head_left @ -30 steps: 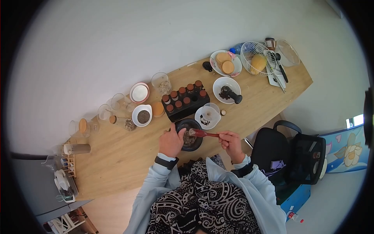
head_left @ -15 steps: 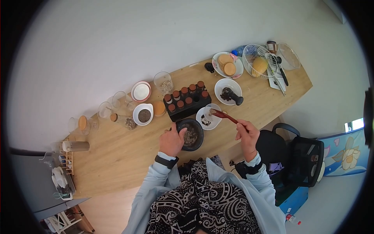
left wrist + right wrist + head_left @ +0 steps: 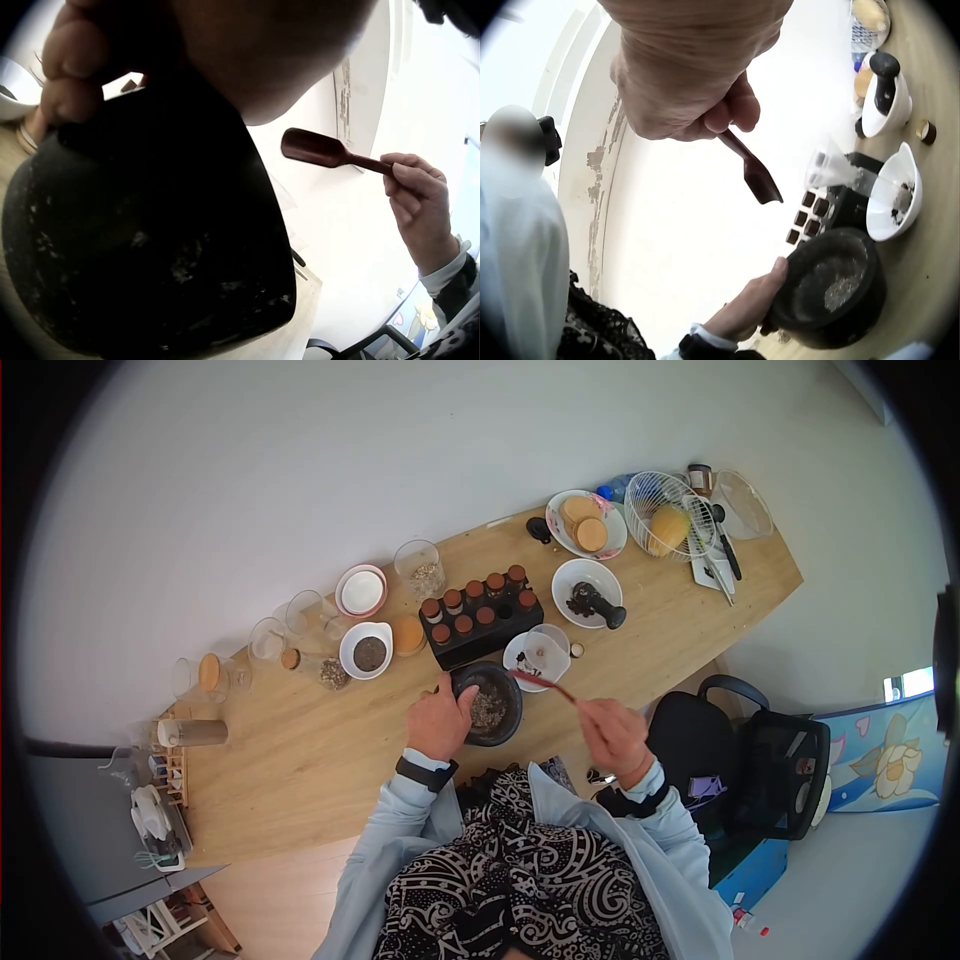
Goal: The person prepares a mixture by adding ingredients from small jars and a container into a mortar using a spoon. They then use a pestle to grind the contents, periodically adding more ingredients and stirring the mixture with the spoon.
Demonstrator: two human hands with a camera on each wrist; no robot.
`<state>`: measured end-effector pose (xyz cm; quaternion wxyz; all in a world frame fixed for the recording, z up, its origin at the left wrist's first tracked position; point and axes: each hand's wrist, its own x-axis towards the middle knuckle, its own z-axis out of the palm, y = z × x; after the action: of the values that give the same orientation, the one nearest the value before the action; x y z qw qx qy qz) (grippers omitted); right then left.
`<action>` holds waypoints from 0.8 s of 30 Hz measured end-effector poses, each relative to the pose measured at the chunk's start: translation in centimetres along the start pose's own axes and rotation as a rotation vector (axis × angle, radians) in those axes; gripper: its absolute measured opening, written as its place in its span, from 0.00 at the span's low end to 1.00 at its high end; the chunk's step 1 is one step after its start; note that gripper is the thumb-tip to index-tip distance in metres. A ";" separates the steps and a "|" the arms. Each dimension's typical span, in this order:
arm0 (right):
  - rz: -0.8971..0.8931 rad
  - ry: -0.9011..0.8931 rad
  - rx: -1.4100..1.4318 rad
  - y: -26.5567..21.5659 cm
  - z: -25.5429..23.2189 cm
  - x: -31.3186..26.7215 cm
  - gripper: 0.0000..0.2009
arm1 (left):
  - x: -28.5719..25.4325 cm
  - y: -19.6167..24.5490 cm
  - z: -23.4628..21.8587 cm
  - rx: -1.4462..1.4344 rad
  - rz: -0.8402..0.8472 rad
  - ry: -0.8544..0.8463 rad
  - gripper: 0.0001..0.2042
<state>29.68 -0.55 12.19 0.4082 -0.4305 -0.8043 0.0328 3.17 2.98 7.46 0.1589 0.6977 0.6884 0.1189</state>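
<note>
My left hand (image 3: 437,722) grips the rim of a black stone mortar (image 3: 829,289), thumb over the edge and fingers outside. Coarse grey-brown ground powder (image 3: 488,710) lies inside it. In my right hand (image 3: 613,738) is the handle of a reddish-brown scoop (image 3: 315,148), raised in the air right of the mortar. No powder shows on the scoop's blade. Just beyond, a small white bowl (image 3: 915,214) contains dark bits and a clear funnel-like piece (image 3: 836,171) with some powder in it.
A black rack (image 3: 470,648) of brown-capped jars stands behind the mortar. A white bowl (image 3: 570,572) with a black pestle (image 3: 606,610) is farther right. Left are a white bowl of dark grains (image 3: 350,650) and glass jars. A small cap (image 3: 577,650) lies near the funnel.
The scoop left the mortar with powder on it, passed over the funnel in the small white bowl, and now is back toward the mortar without visible powder. The left hand stayed on the mortar.
</note>
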 end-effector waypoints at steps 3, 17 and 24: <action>-0.006 -0.136 0.063 -0.1 3.1 -1.4 0.17 | 0.1 0.1 0.0 0.007 0.005 0.003 0.26; 0.005 -0.345 0.039 -0.4 6.6 -2.4 0.23 | 0.1 0.5 -0.1 0.011 0.003 0.007 0.24; -0.014 -0.390 0.108 0.2 6.4 -2.7 0.22 | 0.1 0.7 -0.1 0.027 0.021 0.019 0.24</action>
<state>26.21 -0.47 6.21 0.2675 -0.3879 -0.8682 0.1557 3.73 3.11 7.83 0.1416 0.7057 0.6841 0.1180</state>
